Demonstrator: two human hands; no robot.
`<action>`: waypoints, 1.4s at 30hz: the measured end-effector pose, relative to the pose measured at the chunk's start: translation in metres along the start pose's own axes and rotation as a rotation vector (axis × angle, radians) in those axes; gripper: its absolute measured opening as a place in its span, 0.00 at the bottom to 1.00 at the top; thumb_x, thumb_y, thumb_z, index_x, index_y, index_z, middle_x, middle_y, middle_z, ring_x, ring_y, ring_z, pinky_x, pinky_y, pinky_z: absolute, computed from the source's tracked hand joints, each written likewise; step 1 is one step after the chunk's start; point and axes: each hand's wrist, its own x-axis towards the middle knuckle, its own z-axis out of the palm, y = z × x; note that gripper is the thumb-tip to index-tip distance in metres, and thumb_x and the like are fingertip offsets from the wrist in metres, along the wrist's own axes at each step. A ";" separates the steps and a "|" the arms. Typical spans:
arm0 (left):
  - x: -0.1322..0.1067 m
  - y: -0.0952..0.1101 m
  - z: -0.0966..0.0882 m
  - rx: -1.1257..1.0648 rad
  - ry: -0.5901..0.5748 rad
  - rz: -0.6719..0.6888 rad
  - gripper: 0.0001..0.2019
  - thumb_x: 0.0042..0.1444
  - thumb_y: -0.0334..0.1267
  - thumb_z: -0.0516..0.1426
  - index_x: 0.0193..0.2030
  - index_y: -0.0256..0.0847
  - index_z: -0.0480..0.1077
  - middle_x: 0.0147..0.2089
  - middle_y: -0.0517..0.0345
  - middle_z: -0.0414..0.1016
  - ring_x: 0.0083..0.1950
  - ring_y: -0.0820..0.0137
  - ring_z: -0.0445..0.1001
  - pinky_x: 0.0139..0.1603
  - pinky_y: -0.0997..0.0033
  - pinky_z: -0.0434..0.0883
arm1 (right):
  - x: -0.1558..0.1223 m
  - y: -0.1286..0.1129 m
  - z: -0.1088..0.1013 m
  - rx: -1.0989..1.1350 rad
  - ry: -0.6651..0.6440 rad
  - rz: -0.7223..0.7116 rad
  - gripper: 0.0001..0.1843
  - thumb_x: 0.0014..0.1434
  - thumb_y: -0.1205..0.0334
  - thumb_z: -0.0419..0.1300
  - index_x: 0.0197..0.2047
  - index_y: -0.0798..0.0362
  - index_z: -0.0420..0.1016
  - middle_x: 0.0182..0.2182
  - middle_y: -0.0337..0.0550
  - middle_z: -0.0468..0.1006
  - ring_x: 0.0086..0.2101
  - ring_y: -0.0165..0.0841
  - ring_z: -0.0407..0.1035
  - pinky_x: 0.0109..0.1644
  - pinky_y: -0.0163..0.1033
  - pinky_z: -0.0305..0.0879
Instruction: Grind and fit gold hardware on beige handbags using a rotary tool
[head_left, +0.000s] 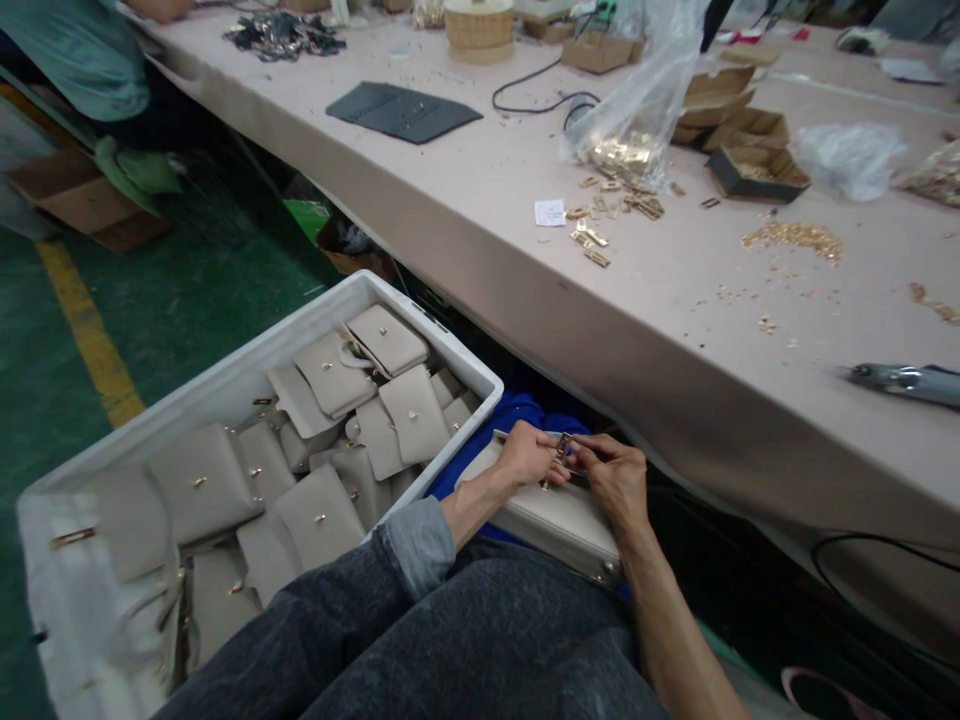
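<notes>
bag [555,520]: at the lap [517,620] | grip: left hand [525,455], right hand [619,475] both pinched closed on small metal buckle [564,444] | handling: probably light, soft-sided; buckle hard, perhaps slippery | hold: bag's edge, buckle's rim

Smooth matt leather-look bag [551,522], shiny metal fitting [564,446], smooth plastic crate [232,370], matt denim-like sleeve [337,590].

No word, number or brand can be read here; the small white slip [550,213] on the table [450,185], just beside the loose gold-coloured metal pieces [643,207], shows faint marks too blurred to make out
</notes>
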 end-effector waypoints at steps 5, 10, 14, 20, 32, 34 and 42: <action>0.001 0.000 0.000 -0.012 0.023 -0.014 0.08 0.56 0.21 0.60 0.37 0.29 0.81 0.31 0.47 0.82 0.27 0.68 0.80 0.27 0.72 0.80 | 0.000 -0.001 0.002 -0.096 0.025 -0.100 0.13 0.57 0.53 0.65 0.39 0.52 0.86 0.36 0.47 0.83 0.32 0.38 0.77 0.37 0.40 0.72; -0.004 0.005 0.001 -0.022 0.028 -0.017 0.12 0.53 0.18 0.56 0.37 0.27 0.80 0.31 0.47 0.81 0.28 0.68 0.80 0.29 0.73 0.80 | 0.000 -0.001 0.001 -0.170 0.026 -0.152 0.11 0.58 0.56 0.62 0.39 0.50 0.86 0.35 0.45 0.83 0.32 0.37 0.77 0.37 0.39 0.70; -0.009 0.010 0.003 -0.026 0.038 -0.013 0.14 0.53 0.17 0.53 0.37 0.26 0.81 0.31 0.46 0.81 0.29 0.66 0.80 0.30 0.72 0.80 | 0.000 0.000 0.000 -0.213 0.034 -0.171 0.12 0.58 0.56 0.62 0.38 0.50 0.86 0.35 0.45 0.83 0.33 0.38 0.76 0.37 0.40 0.70; -0.012 0.013 0.004 -0.020 0.056 -0.020 0.15 0.53 0.16 0.53 0.36 0.27 0.81 0.32 0.46 0.81 0.31 0.66 0.81 0.32 0.71 0.80 | 0.000 0.002 0.001 -0.242 0.026 -0.191 0.12 0.58 0.56 0.61 0.38 0.50 0.85 0.35 0.45 0.83 0.33 0.38 0.76 0.39 0.41 0.70; -0.006 0.004 0.000 0.044 0.023 0.028 0.09 0.57 0.21 0.58 0.32 0.28 0.80 0.26 0.48 0.79 0.26 0.68 0.80 0.29 0.70 0.80 | 0.014 -0.007 0.001 0.099 -0.128 0.120 0.24 0.49 0.44 0.73 0.39 0.58 0.85 0.26 0.49 0.81 0.26 0.38 0.74 0.30 0.39 0.68; -0.005 0.003 -0.002 0.038 0.007 0.047 0.07 0.58 0.23 0.59 0.34 0.28 0.81 0.28 0.47 0.80 0.26 0.68 0.80 0.29 0.71 0.79 | 0.016 -0.002 0.002 0.155 -0.131 0.124 0.23 0.49 0.45 0.74 0.38 0.58 0.85 0.25 0.48 0.80 0.24 0.37 0.73 0.29 0.38 0.67; -0.003 0.001 0.000 0.150 0.043 0.035 0.14 0.59 0.39 0.63 0.27 0.30 0.77 0.19 0.52 0.74 0.15 0.73 0.69 0.17 0.76 0.67 | 0.010 -0.004 0.004 0.278 -0.162 0.108 0.17 0.51 0.49 0.72 0.31 0.57 0.83 0.20 0.44 0.76 0.21 0.33 0.69 0.27 0.36 0.64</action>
